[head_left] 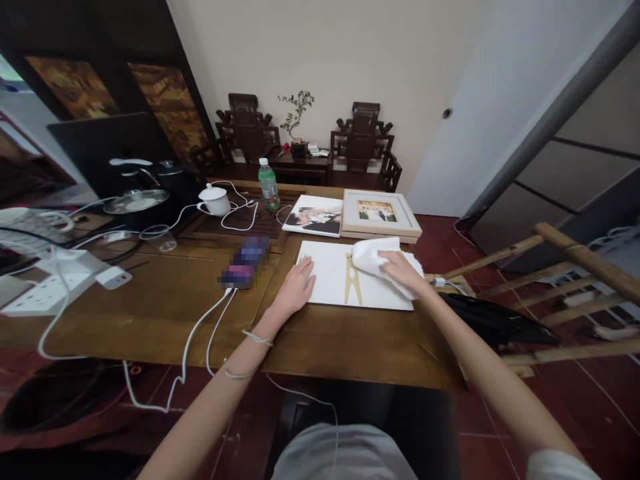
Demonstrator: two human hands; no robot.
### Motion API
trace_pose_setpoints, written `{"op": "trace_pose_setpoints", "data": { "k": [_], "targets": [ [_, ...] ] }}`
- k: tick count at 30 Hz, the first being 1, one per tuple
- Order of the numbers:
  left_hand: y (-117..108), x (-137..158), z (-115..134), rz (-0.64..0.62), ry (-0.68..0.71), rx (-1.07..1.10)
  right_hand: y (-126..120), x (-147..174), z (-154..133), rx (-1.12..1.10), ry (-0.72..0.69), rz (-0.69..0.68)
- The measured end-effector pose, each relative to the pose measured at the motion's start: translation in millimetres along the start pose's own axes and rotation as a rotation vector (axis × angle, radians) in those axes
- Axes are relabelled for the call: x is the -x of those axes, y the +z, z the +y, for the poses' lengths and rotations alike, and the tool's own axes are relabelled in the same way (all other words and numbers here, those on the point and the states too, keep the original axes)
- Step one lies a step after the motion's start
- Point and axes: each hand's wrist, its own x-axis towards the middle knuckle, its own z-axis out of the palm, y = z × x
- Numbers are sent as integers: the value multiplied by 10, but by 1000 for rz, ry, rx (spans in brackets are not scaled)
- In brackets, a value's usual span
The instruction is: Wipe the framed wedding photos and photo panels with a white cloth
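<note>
A flat white board lies on the wooden table, with a gold clothespin-like shape down its middle. My left hand rests flat on the board's left side, fingers stretched out. In my right hand is a crumpled white cloth, pressed against the upper right part of the board. The cloth hides that corner, and some of my right fingers are out of sight. Just behind the board are a light wooden picture frame and a white-edged photo panel.
Left of the board lies a blurred-out phone with white cables. A green-labelled bottle, a lidded white cup, a clear plastic cup and a power strip stand further left. A wooden rack is at right.
</note>
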Motion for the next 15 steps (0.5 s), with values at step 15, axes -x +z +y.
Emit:
{"op": "trace_pose_setpoints", "data": {
  "k": [15],
  "targets": [
    [17,3,-9,20,9,1,609,380,-676,21,-191,-96]
  ]
}}
